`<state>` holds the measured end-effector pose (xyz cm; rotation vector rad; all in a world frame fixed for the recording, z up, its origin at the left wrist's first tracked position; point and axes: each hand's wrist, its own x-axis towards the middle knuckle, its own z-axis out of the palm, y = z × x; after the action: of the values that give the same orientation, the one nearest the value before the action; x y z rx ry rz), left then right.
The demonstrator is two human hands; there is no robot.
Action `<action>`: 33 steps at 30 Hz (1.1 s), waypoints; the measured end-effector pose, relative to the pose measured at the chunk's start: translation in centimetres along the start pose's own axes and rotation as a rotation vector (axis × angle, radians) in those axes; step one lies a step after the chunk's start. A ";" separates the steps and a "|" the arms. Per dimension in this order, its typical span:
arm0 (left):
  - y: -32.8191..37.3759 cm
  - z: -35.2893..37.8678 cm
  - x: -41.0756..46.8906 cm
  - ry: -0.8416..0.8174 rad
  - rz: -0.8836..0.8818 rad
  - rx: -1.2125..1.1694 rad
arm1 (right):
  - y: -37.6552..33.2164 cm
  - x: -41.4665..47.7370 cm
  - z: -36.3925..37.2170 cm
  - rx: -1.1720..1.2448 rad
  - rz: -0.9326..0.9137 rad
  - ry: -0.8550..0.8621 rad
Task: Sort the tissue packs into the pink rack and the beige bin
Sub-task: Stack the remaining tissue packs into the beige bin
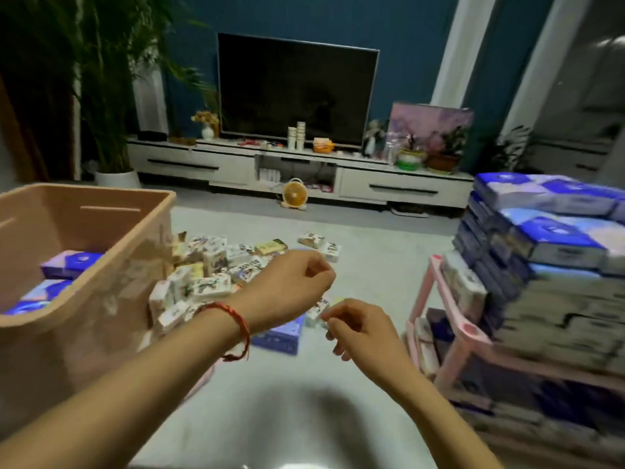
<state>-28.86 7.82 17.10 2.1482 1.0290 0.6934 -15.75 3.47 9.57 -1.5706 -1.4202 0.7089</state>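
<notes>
Beige bin (142, 265) stands at our left with blue tissue packs (72, 264) inside. Many small white packs (209, 265) lie in a heap on the floor just beside it, and one blue pack (277, 336) lies under our wrists. At the right, the pink rack (470, 333) carries a high stack of blue packs (554, 231). Our left hand (291, 286) hovers over the heap, fingers loosely curled, holding nothing. Our right hand (362, 330) is curled close to a small pack (314, 314); we cannot tell if it pinches it.
</notes>
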 end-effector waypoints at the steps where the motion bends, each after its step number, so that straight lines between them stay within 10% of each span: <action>1: 0.4 1.1 0.0 -0.032 -0.015 -0.006 | 0.3 -1.2 -1.2 -0.001 0.021 0.007; 11: 10.4 5.5 1.6 0.013 -0.166 -0.243 | -5.7 -12.0 -14.0 0.009 -0.175 -0.067; 17: 16.5 6.2 3.6 0.048 -0.224 -0.459 | -8.3 -16.8 -24.3 0.072 -0.355 0.219; 21: 19.6 7.1 5.1 0.082 -0.043 -0.268 | -8.3 -14.6 -31.2 -0.142 -0.338 0.447; 27: 22.4 7.0 7.3 0.043 0.115 -0.053 | -9.2 -8.6 -35.0 -0.625 -0.197 0.253; 33: 20.6 7.1 8.3 0.102 0.070 -0.005 | -7.3 -8.0 -37.9 -0.505 -0.174 0.387</action>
<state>-9.66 2.32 29.19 2.1722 1.0073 0.8448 11.96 -13.29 31.97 -1.8089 -1.4781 -0.0749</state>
